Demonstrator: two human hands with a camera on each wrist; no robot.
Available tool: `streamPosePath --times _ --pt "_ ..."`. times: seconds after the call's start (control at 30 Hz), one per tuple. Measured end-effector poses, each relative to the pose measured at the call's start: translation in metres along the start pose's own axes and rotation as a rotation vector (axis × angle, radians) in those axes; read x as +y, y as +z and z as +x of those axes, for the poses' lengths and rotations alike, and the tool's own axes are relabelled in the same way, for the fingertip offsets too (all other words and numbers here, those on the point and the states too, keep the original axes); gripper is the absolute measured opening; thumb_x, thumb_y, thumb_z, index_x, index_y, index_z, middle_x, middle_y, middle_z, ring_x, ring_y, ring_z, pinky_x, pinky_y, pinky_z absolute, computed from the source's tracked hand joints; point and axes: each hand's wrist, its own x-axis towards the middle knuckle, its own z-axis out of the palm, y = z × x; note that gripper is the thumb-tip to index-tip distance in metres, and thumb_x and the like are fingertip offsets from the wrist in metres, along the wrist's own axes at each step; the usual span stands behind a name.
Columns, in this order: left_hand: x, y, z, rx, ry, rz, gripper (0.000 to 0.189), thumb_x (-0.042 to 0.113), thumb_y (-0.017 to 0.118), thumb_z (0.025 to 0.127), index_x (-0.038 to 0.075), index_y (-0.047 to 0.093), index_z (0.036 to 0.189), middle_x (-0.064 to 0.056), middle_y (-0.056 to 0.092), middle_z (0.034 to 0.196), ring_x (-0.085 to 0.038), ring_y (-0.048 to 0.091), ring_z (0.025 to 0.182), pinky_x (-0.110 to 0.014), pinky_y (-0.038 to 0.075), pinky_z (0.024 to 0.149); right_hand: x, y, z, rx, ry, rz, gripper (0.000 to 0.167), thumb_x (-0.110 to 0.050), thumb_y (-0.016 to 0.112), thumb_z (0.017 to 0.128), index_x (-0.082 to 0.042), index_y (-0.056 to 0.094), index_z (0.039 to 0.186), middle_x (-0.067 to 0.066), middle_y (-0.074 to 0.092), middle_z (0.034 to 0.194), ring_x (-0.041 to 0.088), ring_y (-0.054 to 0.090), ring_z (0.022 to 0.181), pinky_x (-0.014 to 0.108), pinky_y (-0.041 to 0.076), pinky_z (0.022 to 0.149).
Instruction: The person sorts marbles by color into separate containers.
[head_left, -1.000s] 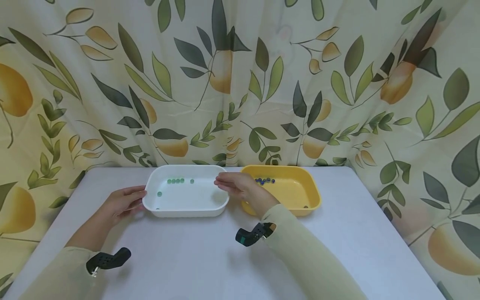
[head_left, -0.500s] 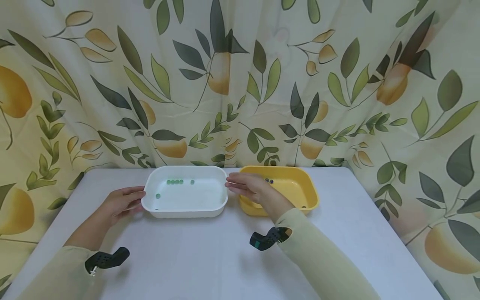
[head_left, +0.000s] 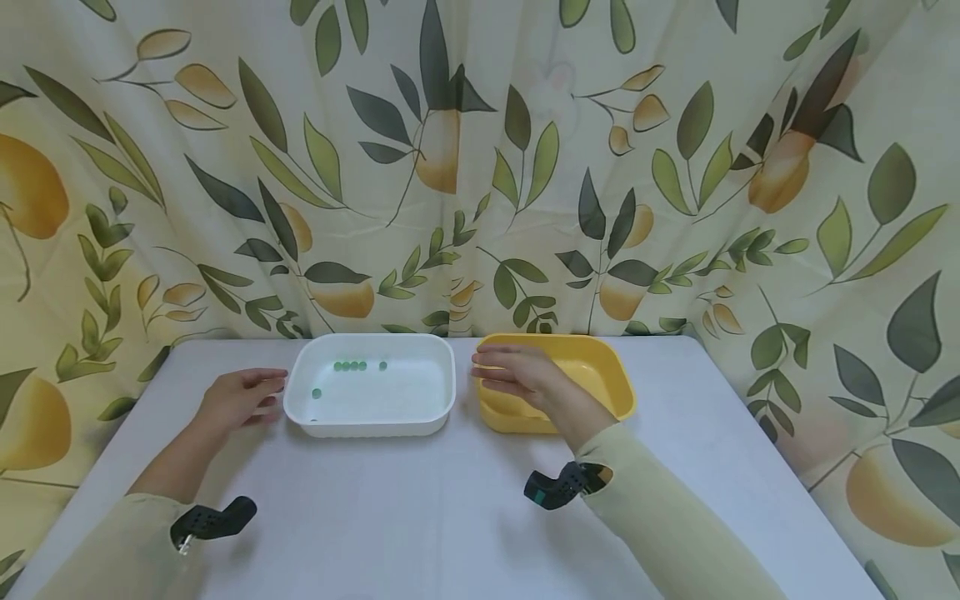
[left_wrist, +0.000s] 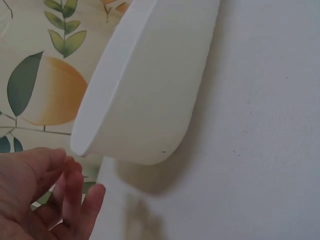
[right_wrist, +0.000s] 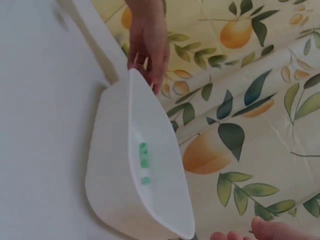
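Observation:
A white tray (head_left: 382, 407) stands on the table with several green marbles (head_left: 350, 366) in it, most of them along the far side. Just off its left end is my left hand (head_left: 234, 400), fingers loosely bent and holding nothing; the left wrist view shows the fingertips close to the tray's rim (left_wrist: 80, 145). My right hand (head_left: 521, 375) hovers over the left end of a yellow tray (head_left: 628, 387), its fingers fairly straight and nothing in them. That hand hides part of the yellow tray's inside. In the right wrist view only its fingertips (right_wrist: 272, 231) show.
Both trays sit side by side near the far edge of the white-covered table (head_left: 390, 517), with a narrow gap between them. A leaf-and-fruit patterned curtain (head_left: 480, 208) hangs right behind. Black bands (head_left: 213, 518) are worn on both wrists.
My right hand has moved right, from the white tray's right end to over the yellow tray, covering the blue marbles there. My left hand has drawn slightly away from the white tray's rim.

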Motion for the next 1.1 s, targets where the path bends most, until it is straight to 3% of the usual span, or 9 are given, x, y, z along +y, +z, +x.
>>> streamPosePath --times 0.23,0.47,0.77,0.93,1.1 --pt "0.01 0.002 -0.003 0.118 0.102 0.161 0.039 0.023 0.056 0.1 0.002 0.058 0.133 -0.027 0.058 0.122 -0.033 0.065 0.098 -0.034 0.062 0.072 0.002 -0.011 -0.006 0.017 -0.045 -0.057 0.046 -0.014 0.065 0.095 0.0 0.054 0.137 0.018 0.06 0.134 0.024 0.067 0.111 0.03 0.056 0.091" --pt "0.025 0.006 -0.021 0.157 0.231 0.256 0.036 0.021 0.058 0.099 0.001 0.062 0.128 -0.024 0.065 0.114 -0.024 0.068 0.079 -0.027 0.058 0.062 0.008 -0.016 -0.013 0.011 -0.14 -0.141 0.048 -0.014 0.068 0.093 0.004 0.054 0.135 0.021 0.06 0.133 0.023 0.068 0.108 0.036 0.053 0.098" --pt "0.042 0.024 -0.043 0.178 0.36 0.308 0.03 0.02 0.061 0.097 0.006 0.067 0.123 -0.017 0.069 0.112 -0.033 0.065 0.095 -0.024 0.053 0.062 0.019 -0.019 -0.028 0.048 -0.259 -0.332 0.038 -0.015 0.069 0.092 0.002 0.062 0.126 0.017 0.068 0.121 0.023 0.067 0.108 0.039 0.054 0.097" --pt "0.052 0.036 -0.056 0.17 0.45 0.307 0.026 0.018 0.065 0.095 0.008 0.071 0.119 -0.012 0.071 0.106 -0.03 0.067 0.092 -0.026 0.052 0.061 0.029 -0.019 -0.034 0.103 -0.285 -0.495 0.034 -0.022 0.076 0.088 -0.007 0.07 0.118 0.004 0.072 0.111 0.018 0.067 0.103 0.033 0.057 0.091" --pt "0.061 0.045 -0.068 0.165 0.516 0.306 0.023 0.018 0.066 0.094 0.011 0.073 0.115 -0.006 0.072 0.104 -0.028 0.068 0.093 -0.027 0.051 0.062 0.036 -0.017 -0.042 0.125 -0.327 -0.582 0.033 -0.023 0.079 0.084 -0.01 0.072 0.113 0.002 0.072 0.11 0.019 0.068 0.103 0.031 0.057 0.09"
